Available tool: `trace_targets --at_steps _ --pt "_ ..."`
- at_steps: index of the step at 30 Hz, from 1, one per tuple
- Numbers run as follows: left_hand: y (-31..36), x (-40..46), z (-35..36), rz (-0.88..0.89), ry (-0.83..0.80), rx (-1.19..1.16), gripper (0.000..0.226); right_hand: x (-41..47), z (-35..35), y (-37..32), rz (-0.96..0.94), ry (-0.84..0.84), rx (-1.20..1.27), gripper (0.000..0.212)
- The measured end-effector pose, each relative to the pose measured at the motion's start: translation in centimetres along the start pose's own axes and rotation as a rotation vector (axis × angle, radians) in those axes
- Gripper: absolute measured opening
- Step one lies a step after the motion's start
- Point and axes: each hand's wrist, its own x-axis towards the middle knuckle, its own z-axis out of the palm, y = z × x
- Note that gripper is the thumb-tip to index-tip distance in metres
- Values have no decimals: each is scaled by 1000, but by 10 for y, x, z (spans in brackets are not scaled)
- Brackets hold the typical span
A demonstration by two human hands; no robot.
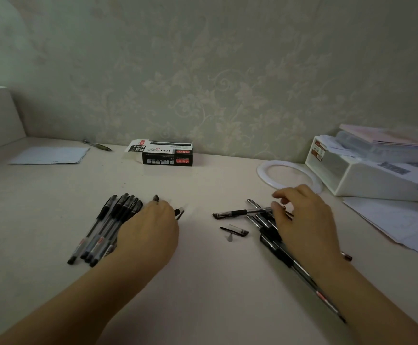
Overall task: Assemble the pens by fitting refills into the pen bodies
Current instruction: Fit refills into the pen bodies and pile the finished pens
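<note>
Row of capped pens (108, 227) lies on desk (203, 282), partly under left hand (150, 227), which rests palm-down over them; grasp cannot be told. Right hand (302, 220) pinches one pen (242, 212) atop a loose heap of pen parts (270, 232). Loose cap (235, 230) and small tip (230, 237) between hands. Behind: pen box (163, 153), white ring (288, 174), paper tray (367, 175).

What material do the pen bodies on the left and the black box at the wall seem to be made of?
Pen bodies: likely clear plastic, glossy; the insides show through the barrels. Black box: probably printed cardboard, matte, with a folded open flap.
</note>
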Motion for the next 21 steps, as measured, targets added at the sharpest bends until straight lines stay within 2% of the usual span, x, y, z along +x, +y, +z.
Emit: trace_targets --at_steps 4,8,10,13,17,21 --pt "5 -2 -3 18 61 -30 15 -11 6 -27 -129 -30 368 11" --pt "11 -5 -9 110 107 -151 21 -23 10 -48 5 -265 712 13" --pt "14 -7 -10 151 65 -288 19 -27 12 -52 -10 -310 710 19" --pt "19 -10 -10 177 -84 -575 19 -29 13 -55 -78 -313 662 27" --pt "23 -8 -7 210 -139 -826 30 -29 14 -59 190 -400 997 20" --pt "24 -7 -4 254 -198 -953 31 -27 13 -56 199 -379 1065 8"
